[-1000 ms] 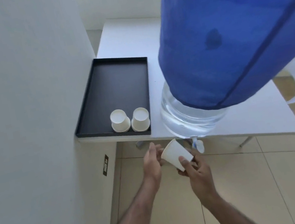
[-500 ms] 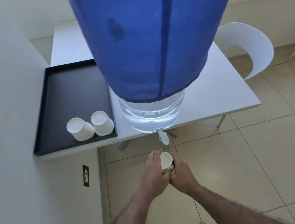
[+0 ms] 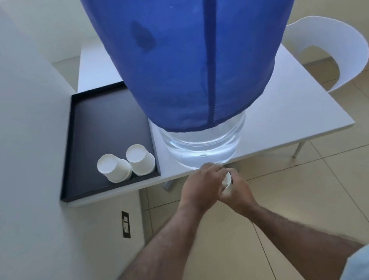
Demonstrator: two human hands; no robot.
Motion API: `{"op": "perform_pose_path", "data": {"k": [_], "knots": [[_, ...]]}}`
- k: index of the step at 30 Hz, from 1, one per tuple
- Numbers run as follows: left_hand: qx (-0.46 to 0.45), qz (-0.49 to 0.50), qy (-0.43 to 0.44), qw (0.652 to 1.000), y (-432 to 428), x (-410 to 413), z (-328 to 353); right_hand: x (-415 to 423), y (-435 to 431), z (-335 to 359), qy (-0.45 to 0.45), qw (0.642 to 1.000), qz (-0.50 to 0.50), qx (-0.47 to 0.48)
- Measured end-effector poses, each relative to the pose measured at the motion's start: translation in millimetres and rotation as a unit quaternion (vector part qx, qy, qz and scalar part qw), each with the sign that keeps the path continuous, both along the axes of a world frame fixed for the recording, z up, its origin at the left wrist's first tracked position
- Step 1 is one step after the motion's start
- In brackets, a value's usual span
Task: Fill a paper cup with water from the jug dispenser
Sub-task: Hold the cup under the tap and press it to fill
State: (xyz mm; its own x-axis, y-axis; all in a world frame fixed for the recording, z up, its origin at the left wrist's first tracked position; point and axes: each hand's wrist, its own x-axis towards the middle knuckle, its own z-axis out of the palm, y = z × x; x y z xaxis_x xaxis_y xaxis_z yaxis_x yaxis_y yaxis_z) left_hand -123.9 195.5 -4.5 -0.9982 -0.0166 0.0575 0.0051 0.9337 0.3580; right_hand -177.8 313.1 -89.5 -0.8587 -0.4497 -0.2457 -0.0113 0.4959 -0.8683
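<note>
White paper cup: only a sliver of rim shows between the two hands, just below the near counter edge, under the jug's base. Held there so the spout can pour into it; the spout itself is hidden by the hands.
Left hand: closed, fingers curled over the top, reaching to the jug's base. Likely working the tap, though the tap is not visible. Whether it also touches the cup, cannot tell.
Right hand: wrapped around the cup from the right and below, gripping it to steady it under the outlet.
Clear plastic water jug: sits at the near edge of the white counter, so the outlet overhangs the floor and a cup fits beneath. Blue fabric cover drapes most of it.
Black rectangular tray: left of the jug, against the wall; two spare white paper cups stand upside down at its near edge, within reach.
Water flow: not visible, fill level cannot tell.
Stage: cup positioned, filling probably starting.
</note>
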Motion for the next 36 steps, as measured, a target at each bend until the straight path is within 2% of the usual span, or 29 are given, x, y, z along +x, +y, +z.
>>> {"op": "perform_pose_path", "data": {"k": [5,8,16,25,36], "knots": [[0.075,0.037,-0.036,0.996,-5,-5,9,-2,-2,-7,-0.005,1.0,0.005,0.015],[0.059,0.048,-0.054,0.996,-6,-10,10,-3,1,-7,-0.027,0.999,0.001,0.019],[0.091,0.085,0.018,0.992,-11,-8,4,-2,5,-8,-0.041,0.999,-0.019,0.012],[0.131,0.095,0.018,0.987,-13,-10,7,-1,7,-7,-0.058,0.998,-0.025,0.009],[0.126,0.09,0.009,0.988,-12,-12,11,-1,9,-12,-0.06,0.998,-0.028,0.006]]}}
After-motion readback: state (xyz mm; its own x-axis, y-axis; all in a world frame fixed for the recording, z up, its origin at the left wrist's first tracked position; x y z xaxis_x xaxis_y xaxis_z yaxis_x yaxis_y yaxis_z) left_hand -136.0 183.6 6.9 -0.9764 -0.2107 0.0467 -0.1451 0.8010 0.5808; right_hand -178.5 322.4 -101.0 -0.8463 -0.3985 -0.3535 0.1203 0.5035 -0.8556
